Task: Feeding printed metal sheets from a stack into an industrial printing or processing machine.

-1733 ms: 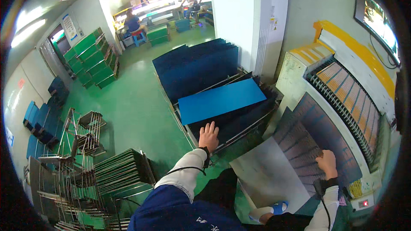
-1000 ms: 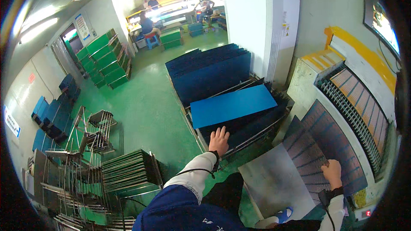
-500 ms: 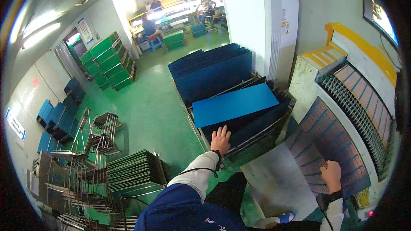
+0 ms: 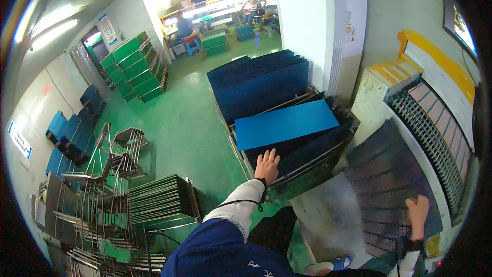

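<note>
My left hand [image 4: 267, 166] reaches forward with its fingers spread, at the near edge of a rack of upright dark blue panels [image 4: 264, 84]. Just beyond its fingertips, a bright blue panel [image 4: 287, 123] lies tilted across the rack. My right hand [image 4: 417, 213] is curled closed at a dark striped panel [image 4: 382, 190], which is smeared by motion. Where exactly the fingers meet that panel is hard to see. A grey metal sheet [image 4: 328, 215] lies beside it, between my hands.
At the right stands a yellow-and-white machine [image 4: 392, 72] with a row of rollers [image 4: 428, 138]. Metal racks [image 4: 164, 200] fill the lower left. Green crates [image 4: 136, 69] are stacked farther back. Several people sit or stand near a bright bench [image 4: 225, 7].
My right hand has moved to the right, and the striped panel beneath it has shifted and blurred. My left hand stays by the rack. The whole view has swung slightly left.
</note>
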A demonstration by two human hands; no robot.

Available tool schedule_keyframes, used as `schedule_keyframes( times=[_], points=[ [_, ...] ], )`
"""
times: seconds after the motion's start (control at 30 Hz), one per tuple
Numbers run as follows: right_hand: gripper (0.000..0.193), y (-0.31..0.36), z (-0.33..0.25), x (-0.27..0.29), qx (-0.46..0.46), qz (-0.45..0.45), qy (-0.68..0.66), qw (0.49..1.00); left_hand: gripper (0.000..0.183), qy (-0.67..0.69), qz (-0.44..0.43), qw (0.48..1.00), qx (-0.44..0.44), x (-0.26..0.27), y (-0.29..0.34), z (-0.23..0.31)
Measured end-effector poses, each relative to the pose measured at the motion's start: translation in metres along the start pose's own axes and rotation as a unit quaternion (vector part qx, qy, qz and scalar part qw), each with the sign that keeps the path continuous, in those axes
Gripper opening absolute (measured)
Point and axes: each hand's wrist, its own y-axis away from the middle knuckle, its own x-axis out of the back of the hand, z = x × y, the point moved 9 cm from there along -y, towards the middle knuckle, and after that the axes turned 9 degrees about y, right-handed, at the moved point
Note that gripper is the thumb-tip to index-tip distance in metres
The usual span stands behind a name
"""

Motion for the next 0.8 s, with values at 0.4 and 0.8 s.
schedule_keyframes(
  times=[0.4, 0.8],
  points=[
    [0.057, 0.053, 0.067, 0.085, -0.062, 0.150, -0.341, 0.926, 0.062, 0.034, 0.033, 0.999, -0.009, 0.008, 0.000, 0.003],
    [0.030, 0.033, 0.007, 0.026, 0.049, -0.098, -0.795, 0.597, 0.060, 0.038, 0.017, 0.999, -0.005, 0.009, -0.004, 0.008]
  ],
)
